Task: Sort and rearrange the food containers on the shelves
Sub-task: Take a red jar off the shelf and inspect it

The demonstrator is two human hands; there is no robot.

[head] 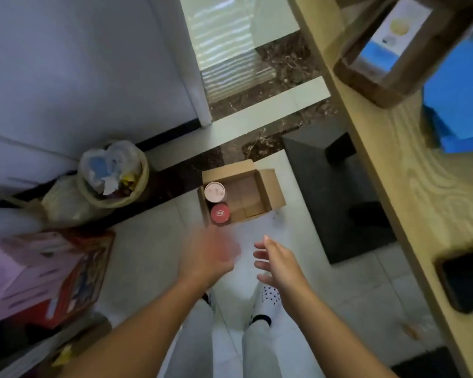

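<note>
Head view: I am looking down at an open cardboard box (253, 195) that is sitting on the floor at twelve o'clock from my hands. Two round tubs are standing inside it against its nine o'clock wall: a pink-lidded tub (215, 191) and, just beside it at six o'clock, a red-lidded tub (219, 213). The rest of the box is showing bare cardboard. My left hand (210, 255) is hovering near the box's six o'clock edge, blurred, fingers stretched out and holding nothing. My right hand (277, 261) is hanging at three o'clock of it, fingers spread apart, gripping nothing. At nine o'clock of the box a bin (144, 173) lined with a plastic bag is holding crumpled rubbish. At three o'clock a wooden shelf (410, 170) is carrying a brown carton (385, 85) with a blue-and-white label.
</note>
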